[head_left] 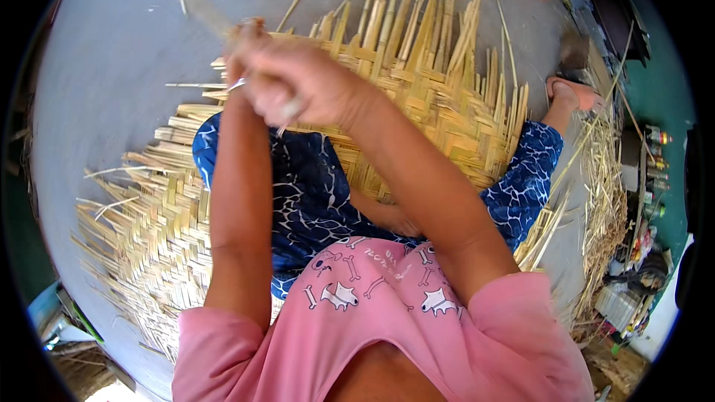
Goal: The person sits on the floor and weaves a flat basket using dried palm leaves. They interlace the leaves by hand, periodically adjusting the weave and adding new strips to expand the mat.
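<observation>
Hands up in front of the chest now, both raised over the lap. Right hand (316, 89) is clenched round a thin bamboo strip (195, 1) that slants up and away, blurred; left hand (240, 67) sits tucked behind it, grip impossible to tell. Below lies the half-woven bamboo mat (432, 104), spread on the concrete floor (112, 67) beneath the seated weaver, loose strips (603, 179) piled close at the right.

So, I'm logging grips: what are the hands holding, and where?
Both hands close together on a thin bamboo strip, blurred, gripped at its near end.
</observation>
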